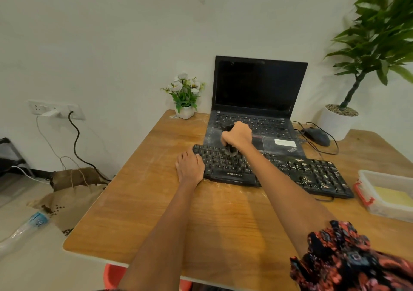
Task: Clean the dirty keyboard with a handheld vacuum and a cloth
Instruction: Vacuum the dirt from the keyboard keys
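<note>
Vacuuming is the step in hand: right grip [237, 136] holds the vacuum [231, 149] on the keyboard [279, 170] lying on the worktop [223, 219]; left grip [190, 167], flat and relaxed, steadies its end. Next, I think, move toward the dirty right keys.

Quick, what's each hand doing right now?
Left hand: open, resting flat on the black keyboard's left end.
Right hand: closed around a small dark handheld vacuum.

On the table [138, 219], the left hand [190, 167] lies flat against the black keyboard [268, 170] at its 9 o'clock end; the right hand [237, 136] grips a dark handheld vacuum [231, 151], nozzle down on the keys, an open laptop [259, 85] at 12 o'clock
</note>
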